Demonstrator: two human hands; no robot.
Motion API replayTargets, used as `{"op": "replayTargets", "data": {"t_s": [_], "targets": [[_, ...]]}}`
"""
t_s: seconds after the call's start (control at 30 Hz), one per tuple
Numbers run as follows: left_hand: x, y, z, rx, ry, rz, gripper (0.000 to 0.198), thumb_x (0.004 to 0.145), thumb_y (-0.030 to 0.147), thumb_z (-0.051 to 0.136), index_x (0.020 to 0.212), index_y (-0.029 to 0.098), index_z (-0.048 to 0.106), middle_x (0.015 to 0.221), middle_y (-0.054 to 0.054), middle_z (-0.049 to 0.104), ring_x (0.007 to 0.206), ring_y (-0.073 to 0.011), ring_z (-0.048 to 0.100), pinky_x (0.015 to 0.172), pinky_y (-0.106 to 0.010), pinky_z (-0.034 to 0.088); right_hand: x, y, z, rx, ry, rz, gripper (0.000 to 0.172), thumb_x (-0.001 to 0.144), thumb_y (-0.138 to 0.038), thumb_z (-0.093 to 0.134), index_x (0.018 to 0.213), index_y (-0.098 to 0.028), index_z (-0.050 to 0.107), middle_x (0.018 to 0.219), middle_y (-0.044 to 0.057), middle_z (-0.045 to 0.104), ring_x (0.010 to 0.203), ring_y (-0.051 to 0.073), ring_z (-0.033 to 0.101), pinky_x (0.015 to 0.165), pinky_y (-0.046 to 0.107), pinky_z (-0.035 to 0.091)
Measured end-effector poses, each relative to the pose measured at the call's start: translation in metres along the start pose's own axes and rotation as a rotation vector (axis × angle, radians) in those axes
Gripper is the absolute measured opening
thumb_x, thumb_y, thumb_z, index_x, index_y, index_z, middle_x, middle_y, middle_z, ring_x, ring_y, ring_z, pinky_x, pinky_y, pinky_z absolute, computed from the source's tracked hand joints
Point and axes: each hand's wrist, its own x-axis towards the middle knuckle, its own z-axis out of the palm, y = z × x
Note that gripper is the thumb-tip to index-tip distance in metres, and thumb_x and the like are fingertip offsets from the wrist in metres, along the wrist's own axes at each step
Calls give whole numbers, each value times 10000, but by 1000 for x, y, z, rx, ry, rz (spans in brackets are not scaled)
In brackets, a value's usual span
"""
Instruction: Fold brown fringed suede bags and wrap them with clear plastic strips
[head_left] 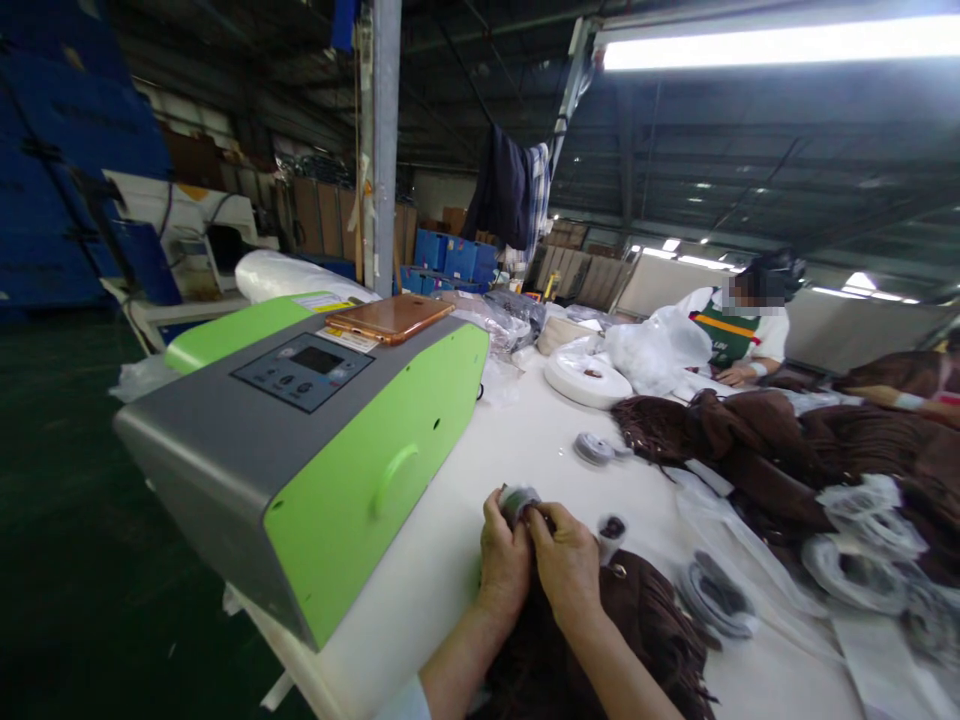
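Observation:
My left hand (502, 560) is closed around a small rolled bundle in whitish wrapping (517, 496). The fingers of my right hand (567, 562) pinch at the bundle's near side, touching a dark bit there. Under my wrists lies a brown fringed bag (649, 610) with a soft, suede-like surface. Just right of my right hand stands a small white-wrapped roll (612, 535) with a dark centre. What is inside the held bundle is mostly covered by my fingers.
A grey and green machine (375, 480) with a phone (394, 318) on top fills the table's left side. White tape rolls (589, 375), wrapped coils (716, 595) and brown bags (757, 430) lie right. A co-worker (739, 320) is at the far side.

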Motion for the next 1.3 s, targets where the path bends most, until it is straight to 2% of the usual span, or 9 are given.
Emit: {"op": "replayTargets", "data": {"t_s": [0.13, 0.4, 0.57, 0.63, 0.73, 0.9, 1.13, 1.23, 1.3], "targets": [[3, -1, 1, -35, 17, -19, 568, 763, 142, 485, 1288, 21, 305, 1273, -253, 486, 1181, -271, 492, 994, -361, 378, 6, 2, 3, 106, -55, -31, 348, 756, -432, 408, 771, -181, 647, 719, 90, 666, 732, 242, 600, 707, 327, 410], [3, -7, 2, -137, -41, 44, 317, 726, 179, 513, 1039, 143, 485, 977, -128, 651, 910, -246, 615, 840, -342, 464, 7, 1, -7, 357, -296, -84, 234, 691, -356, 500, 743, -170, 632, 736, 24, 654, 761, 198, 584, 667, 266, 434], [-2, -10, 8, -214, -61, 54, 418, 709, 219, 560, 1104, 117, 470, 1186, -191, 551, 1145, -296, 489, 1016, -393, 327, 6, 2, -6, 493, -304, 73, 344, 687, -500, 587, 759, -168, 639, 705, 5, 629, 733, 181, 557, 657, 257, 421], [-1, -10, 4, -260, -120, 63, 465, 691, 218, 582, 1129, 106, 474, 1225, -198, 524, 1164, -301, 468, 1034, -403, 299, 6, 5, -4, 483, -256, 84, 358, 702, -532, 574, 716, -177, 622, 670, -7, 595, 717, 172, 532, 649, 252, 404], [5, -8, -13, -363, -293, 81, 451, 648, 198, 619, 1083, 127, 530, 1101, -139, 609, 1039, -271, 550, 951, -377, 388, 5, 9, -3, 476, -220, 74, 363, 710, -541, 575, 691, -180, 604, 645, -17, 545, 681, 154, 489, 621, 244, 373], [15, 0, -36, -536, -505, 61, 317, 715, 265, 628, 994, 116, 618, 960, -94, 656, 889, -216, 597, 806, -306, 454, 0, 7, -8, 554, -282, 56, 379, 742, -540, 554, 802, -170, 614, 645, -27, 498, 620, 121, 417, 572, 233, 338], [3, 6, -26, -651, -426, -69, 360, 574, 361, 797, 821, 129, 678, 692, -20, 650, 630, -141, 567, 620, -234, 445, 3, 5, -16, 562, -328, 83, 352, 729, -512, 556, 762, -163, 587, 603, -38, 486, 566, 96, 398, 530, 219, 319], [6, 4, -25, -647, -413, -92, 357, 558, 339, 807, 807, 122, 673, 667, -12, 642, 601, -131, 557, 595, -221, 435, 6, 7, -15, 528, -333, 107, 342, 692, -500, 566, 715, -159, 572, 497, -71, 388, 479, 81, 331, 471, 223, 271], [9, 2, -25, -655, -407, -101, 350, 568, 329, 794, 816, 120, 660, 684, -17, 648, 614, -132, 563, 604, -219, 438, 7, 10, -18, 508, -339, 106, 314, 643, -456, 610, 710, -151, 585, 503, -62, 439, 475, 87, 368, 475, 228, 289]]}}
